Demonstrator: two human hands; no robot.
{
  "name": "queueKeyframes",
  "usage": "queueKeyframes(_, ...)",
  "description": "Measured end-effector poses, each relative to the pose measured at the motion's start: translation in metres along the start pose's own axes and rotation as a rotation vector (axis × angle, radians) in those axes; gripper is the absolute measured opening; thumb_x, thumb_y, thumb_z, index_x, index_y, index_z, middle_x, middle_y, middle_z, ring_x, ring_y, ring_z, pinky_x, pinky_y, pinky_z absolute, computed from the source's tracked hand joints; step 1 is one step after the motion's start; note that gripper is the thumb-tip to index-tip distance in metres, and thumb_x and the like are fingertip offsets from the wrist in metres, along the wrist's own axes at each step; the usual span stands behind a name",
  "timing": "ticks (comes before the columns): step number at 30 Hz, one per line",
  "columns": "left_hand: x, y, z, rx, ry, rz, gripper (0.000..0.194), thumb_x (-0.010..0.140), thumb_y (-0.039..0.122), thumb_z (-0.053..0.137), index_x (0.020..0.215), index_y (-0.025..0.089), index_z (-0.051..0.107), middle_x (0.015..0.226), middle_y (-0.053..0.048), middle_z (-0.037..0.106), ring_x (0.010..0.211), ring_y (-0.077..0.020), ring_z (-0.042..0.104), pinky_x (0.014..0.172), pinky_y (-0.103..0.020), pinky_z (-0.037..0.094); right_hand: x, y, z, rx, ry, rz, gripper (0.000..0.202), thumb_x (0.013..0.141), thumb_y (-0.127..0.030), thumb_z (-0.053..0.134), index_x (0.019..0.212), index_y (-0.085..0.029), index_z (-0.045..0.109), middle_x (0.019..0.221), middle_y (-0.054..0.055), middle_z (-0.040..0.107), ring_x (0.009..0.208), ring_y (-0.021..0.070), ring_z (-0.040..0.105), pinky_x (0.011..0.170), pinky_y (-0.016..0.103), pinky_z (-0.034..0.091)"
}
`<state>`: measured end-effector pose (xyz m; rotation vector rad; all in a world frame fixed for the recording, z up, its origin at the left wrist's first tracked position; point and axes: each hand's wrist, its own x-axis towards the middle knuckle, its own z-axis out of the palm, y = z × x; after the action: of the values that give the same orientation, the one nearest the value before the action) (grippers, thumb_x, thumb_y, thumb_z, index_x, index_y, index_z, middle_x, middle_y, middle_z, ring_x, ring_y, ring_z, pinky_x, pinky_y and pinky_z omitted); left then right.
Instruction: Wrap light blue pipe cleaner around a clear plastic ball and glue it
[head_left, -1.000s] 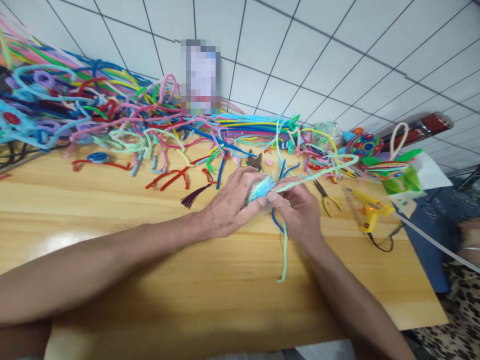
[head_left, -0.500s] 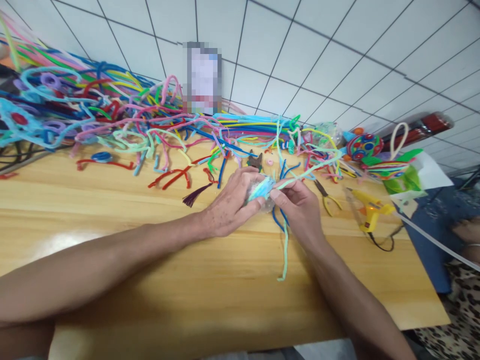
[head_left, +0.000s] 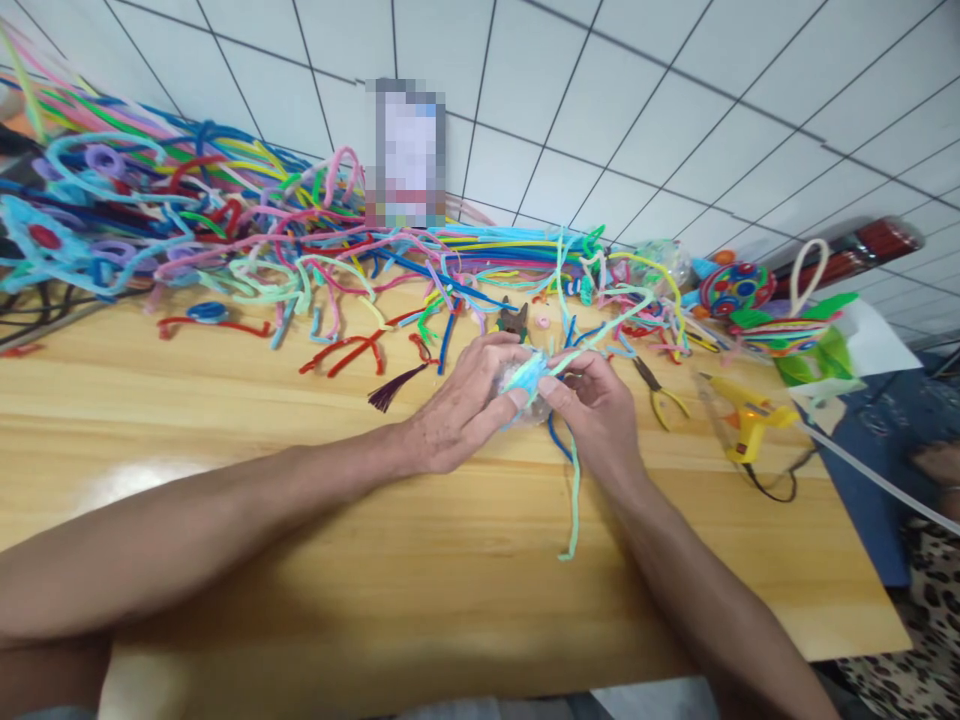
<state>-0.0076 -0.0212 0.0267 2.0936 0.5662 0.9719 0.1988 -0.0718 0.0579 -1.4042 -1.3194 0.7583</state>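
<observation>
Bundle point(head_left: 532, 374) sits between our left hand point(head_left: 466, 408), curled partly closed around it, and our right hand point(head_left: 602, 415), whose thumb and fingers pinch the green stem point(head_left: 616, 323) beside it. On the tabletop point(head_left: 360, 560), yellow pliers point(head_left: 660, 394) lie near our right hand, the glue gun point(head_left: 750, 415) farther right.

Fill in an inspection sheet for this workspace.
Surface: pale wooden table, glare at left.
Job's things: blue-and-green bundle; pale green strand trailing below.
Clutter: tangled fuzzy stems, purple tassel, yellow-handled pliers, yellow glue gun.
Hands: left hand holds the bundle; right hand pinches the strand, fingers partly hidden.
Cables: dark cord below the glue gun.
Surroundings: white tiled wall; leopard-print fabric at right.
</observation>
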Motion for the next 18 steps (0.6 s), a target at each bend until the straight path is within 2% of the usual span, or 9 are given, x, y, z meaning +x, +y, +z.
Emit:
queueKeyframes(11,0.0056,-0.0014,-0.0050,0.043,-0.022,0.027,0.049,0.105,0.031,0.060,0.151,0.025,0.045,0.154,-0.018,0.055,0.154,-0.0344,0.050,0.128,-0.060,0.046,-0.0005,-0.0006,-0.0007,-0.019,-0.009,0.000,0.023,0.089,-0.047,0.083,0.094,-0.029,0.070,0.105,0.002,0.073,0.095,0.0206,0.067,0.085,0.037,0.055)
queueKeyframes(18,0.0067,-0.0043,-0.0027,0.040,0.004,0.069,0.047,0.106,0.031,0.060,0.150,0.025,0.044,0.152,-0.017,0.056,0.153,-0.0331,0.050,0.128,-0.060,0.046,-0.0020,0.0051,-0.0020,0.026,-0.044,-0.071,0.022,0.086,-0.046,0.088,0.098,-0.032,0.076,0.123,0.004,0.072,0.123,0.0267,0.067,0.111,0.049,0.053)
